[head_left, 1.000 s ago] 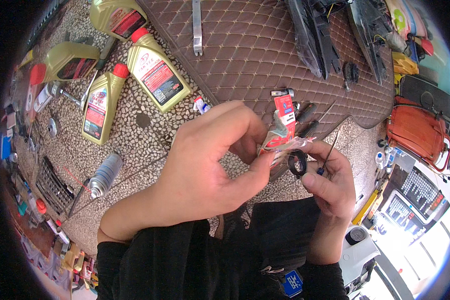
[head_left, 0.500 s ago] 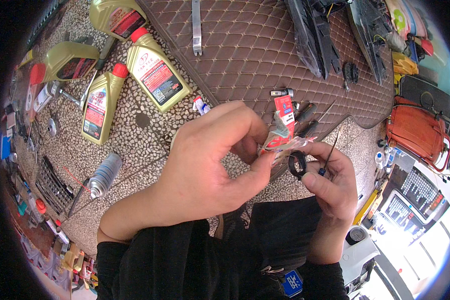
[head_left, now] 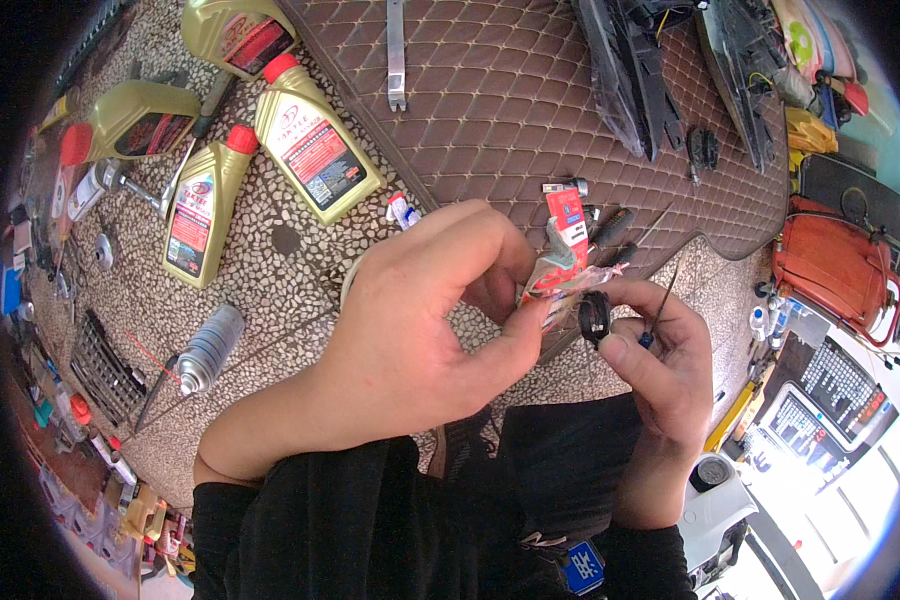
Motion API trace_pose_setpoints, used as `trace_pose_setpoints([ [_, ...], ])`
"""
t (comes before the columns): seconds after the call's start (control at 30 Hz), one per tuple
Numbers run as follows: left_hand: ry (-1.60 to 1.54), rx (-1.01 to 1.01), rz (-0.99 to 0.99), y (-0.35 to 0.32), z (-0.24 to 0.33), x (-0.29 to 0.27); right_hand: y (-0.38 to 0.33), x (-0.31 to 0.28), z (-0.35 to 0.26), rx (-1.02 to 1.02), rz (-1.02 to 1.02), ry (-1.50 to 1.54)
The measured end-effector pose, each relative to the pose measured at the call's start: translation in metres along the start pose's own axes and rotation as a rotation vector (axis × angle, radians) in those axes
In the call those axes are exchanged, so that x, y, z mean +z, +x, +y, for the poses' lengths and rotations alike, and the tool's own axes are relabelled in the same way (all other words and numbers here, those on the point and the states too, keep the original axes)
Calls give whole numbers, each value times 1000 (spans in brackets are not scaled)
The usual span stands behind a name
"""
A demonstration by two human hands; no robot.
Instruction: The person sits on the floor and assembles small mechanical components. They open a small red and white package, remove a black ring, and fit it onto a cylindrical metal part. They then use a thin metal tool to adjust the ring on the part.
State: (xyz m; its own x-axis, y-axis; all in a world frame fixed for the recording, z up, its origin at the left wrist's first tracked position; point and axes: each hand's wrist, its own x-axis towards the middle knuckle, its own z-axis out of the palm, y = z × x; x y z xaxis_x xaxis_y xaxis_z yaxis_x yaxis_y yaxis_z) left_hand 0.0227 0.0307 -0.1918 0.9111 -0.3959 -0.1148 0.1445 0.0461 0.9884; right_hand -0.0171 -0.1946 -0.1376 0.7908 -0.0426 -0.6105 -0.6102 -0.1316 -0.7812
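My left hand (head_left: 420, 320) is closed, thumb and fingers pinching a crumpled clear plastic packet with a red and white card (head_left: 567, 235). Close beside it, my right hand (head_left: 670, 375) grips a small black ring (head_left: 594, 320) between thumb and forefinger. A thin dark shaft with a small blue end (head_left: 663, 305) also sticks up from the right fingers; its kind is unclear. Just beyond the packet, two dark-handled screwdrivers (head_left: 612, 228) and a small metal-and-black piece like a bulb (head_left: 567, 186) lie on a brown quilted mat (head_left: 500, 130).
Gold bottles with red caps (head_left: 320, 145) stand or lie at the left on the speckled floor. A spray can (head_left: 212, 348) lies nearer. Black lamp-like car parts (head_left: 630, 80) and a flat metal bar (head_left: 397, 60) rest on the mat. An orange-red bag (head_left: 830, 265) is at the right.
The black ring has turned in my right fingers and now shows more edge-on. The card packet has tilted slightly. Both hands stay in nearly the same place.
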Motion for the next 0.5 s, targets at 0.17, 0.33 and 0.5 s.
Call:
trace_pose_setpoints([
  [0.17, 8, -2, 1, 0, 0, 0, 2, 0, 0, 21, 4, -2],
  [0.33, 8, 4, 8, 1, -1, 1, 2, 3, -1, 6, 25, -43],
  [0.5, 59, 41, 31, 3, 0, 2, 0, 5, -4, -9, 44, -136],
])
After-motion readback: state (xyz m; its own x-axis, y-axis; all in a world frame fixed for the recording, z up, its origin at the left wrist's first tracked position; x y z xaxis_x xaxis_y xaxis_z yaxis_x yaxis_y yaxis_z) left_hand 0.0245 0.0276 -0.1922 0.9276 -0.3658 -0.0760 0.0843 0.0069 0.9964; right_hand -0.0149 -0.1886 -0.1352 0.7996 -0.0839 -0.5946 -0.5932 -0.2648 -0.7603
